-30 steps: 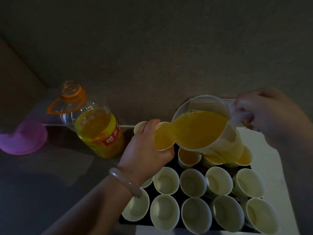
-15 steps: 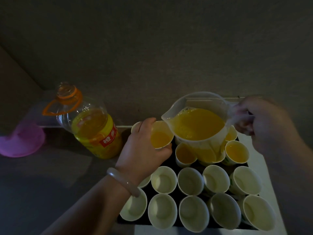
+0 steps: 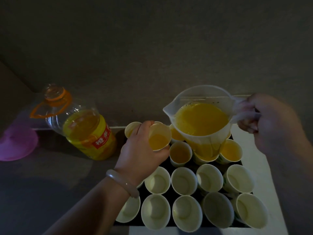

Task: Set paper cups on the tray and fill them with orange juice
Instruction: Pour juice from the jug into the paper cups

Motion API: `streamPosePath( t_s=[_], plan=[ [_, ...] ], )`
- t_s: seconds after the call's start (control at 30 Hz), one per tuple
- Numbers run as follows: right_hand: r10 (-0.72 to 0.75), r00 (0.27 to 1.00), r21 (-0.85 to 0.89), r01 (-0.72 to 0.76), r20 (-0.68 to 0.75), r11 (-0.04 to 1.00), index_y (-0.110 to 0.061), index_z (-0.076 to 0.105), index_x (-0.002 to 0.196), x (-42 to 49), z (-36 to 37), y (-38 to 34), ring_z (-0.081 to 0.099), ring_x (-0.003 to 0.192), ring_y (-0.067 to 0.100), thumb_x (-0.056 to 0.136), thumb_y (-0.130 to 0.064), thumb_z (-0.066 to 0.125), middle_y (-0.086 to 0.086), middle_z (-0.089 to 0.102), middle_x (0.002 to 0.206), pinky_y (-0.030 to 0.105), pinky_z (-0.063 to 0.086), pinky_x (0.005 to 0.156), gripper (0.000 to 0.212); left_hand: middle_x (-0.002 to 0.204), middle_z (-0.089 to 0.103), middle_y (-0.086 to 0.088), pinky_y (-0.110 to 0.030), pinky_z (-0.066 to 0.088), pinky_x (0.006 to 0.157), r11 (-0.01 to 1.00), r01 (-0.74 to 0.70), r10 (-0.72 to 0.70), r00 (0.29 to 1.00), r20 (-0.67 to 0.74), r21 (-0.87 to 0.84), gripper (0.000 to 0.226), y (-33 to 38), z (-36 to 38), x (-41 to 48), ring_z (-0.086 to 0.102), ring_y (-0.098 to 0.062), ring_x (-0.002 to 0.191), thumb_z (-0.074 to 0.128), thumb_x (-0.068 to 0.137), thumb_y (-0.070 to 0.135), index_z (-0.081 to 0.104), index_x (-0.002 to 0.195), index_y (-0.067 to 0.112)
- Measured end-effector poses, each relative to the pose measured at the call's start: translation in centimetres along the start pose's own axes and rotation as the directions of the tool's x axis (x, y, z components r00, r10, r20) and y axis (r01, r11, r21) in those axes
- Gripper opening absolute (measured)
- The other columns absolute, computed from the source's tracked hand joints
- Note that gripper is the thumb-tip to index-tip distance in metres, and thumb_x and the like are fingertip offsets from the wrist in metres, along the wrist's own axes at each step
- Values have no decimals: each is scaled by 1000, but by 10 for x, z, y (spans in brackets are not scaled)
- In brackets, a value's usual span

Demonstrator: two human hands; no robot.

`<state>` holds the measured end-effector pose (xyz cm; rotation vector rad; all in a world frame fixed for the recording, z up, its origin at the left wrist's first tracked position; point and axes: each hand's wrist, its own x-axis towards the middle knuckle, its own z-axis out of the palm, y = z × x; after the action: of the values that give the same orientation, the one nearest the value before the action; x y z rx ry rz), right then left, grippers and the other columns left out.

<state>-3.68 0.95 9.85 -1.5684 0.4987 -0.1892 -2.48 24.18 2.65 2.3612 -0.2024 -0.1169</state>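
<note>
My left hand [image 3: 142, 155] grips a paper cup [image 3: 159, 136] with orange juice in it, held at the tray's back left. My right hand [image 3: 271, 121] holds the handle of a clear plastic jug [image 3: 199, 116] of juice, now level above the back row. The dark tray [image 3: 167, 165] carries several paper cups. The back ones, such as a filled cup [image 3: 180, 153], hold juice. The two front rows, such as an empty cup [image 3: 183, 180], hold none.
A big clear bottle [image 3: 84, 126] of orange juice with an orange handle stands uncapped left of the tray. A purple lid-like dish [image 3: 17, 143] lies at the far left. A grey wall rises close behind. The tray rests on a white surface [image 3: 271, 192].
The jug tipped back from pouring into the held cup to level and rose slightly. My left hand lowered the now fuller cup toward the tray.
</note>
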Motion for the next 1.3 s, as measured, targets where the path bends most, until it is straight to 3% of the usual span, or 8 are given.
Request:
streamPosePath(
  t_s=[0.1, 0.17, 0.23, 0.37, 0.77, 1.03, 1.17, 1.3],
  plan=[
    [-80, 996, -71, 83, 46, 994, 4, 49, 69, -6, 3, -5, 24, 28, 4, 83, -1, 45, -6, 30, 34, 13, 16, 34, 16, 120, 41, 18, -34, 50, 89, 1000, 4, -4, 1000, 2, 1, 76, 1, 1, -1, 49, -6, 105, 73, 73, 45, 35, 137, 30],
    [-140, 987, -153, 151, 80, 977, -1, 48, 54, -9, 4, -8, 22, 30, 8, 71, -13, 52, -5, 27, 34, 14, 17, 36, 21, 116, 44, 18, -32, 51, 85, 1000, -11, 11, 1000, -9, -12, 70, 1, 2, -1, 51, -5, 102, 73, 73, 44, 37, 132, 33],
    [-162, 981, -266, 185, 107, 946, -14, 40, 39, -10, 7, -11, 19, 37, 15, 59, -22, 53, -1, 22, 39, 22, 18, 43, 26, 106, 41, 23, -27, 49, 79, 999, -30, 30, 999, -12, -17, 65, 2, 1, -1, 49, -2, 96, 74, 73, 44, 39, 127, 35],
    [-160, 975, -398, 210, 155, 893, -13, 34, 41, -13, 11, -16, 19, 48, 18, 51, -31, 54, 5, 21, 49, 37, 20, 50, 28, 104, 37, 24, -18, 41, 73, 999, -44, 44, 999, -1, -11, 66, 2, 1, -1, 44, 2, 91, 73, 73, 46, 38, 127, 36],
    [-207, 953, -585, 300, 222, 754, -14, 34, 41, -21, 16, -26, 17, 43, 13, 53, -32, 49, -3, 20, 44, 32, 19, 49, 27, 113, 40, 19, -15, 40, 71, 999, -48, 48, 999, -1, -9, 69, -3, 1, 0, 46, 0, 94, 74, 75, 42, 36, 132, 33],
    [-184, 960, -489, 266, 210, 830, -14, 37, 39, -16, 15, -23, 19, 40, 13, 54, -28, 51, -5, 22, 41, 28, 19, 49, 25, 113, 41, 20, -17, 42, 73, 998, -55, 55, 998, -5, -14, 68, -5, 2, 0, 47, 1, 92, 75, 72, 46, 37, 129, 38],
    [-135, 976, -368, 190, 172, 910, -16, 40, 43, -7, 9, -14, 22, 33, 9, 71, -8, 53, -6, 27, 36, 15, 21, 37, 31, 112, 46, 19, -13, 40, 69, 997, -65, 65, 998, -6, -38, 60, -5, 2, 1, 47, 5, 90, 74, 72, 46, 37, 119, 43],
    [-70, 993, -192, 88, 99, 977, -11, 51, 48, 1, 5, -5, 28, 28, 6, 75, -11, 54, -5, 35, 32, 14, 22, 33, 27, 119, 47, 15, -21, 46, 77, 999, -44, 43, 998, -35, -23, 69, -8, 4, 2, 49, -1, 97, 74, 72, 45, 39, 130, 35]
  ],
)
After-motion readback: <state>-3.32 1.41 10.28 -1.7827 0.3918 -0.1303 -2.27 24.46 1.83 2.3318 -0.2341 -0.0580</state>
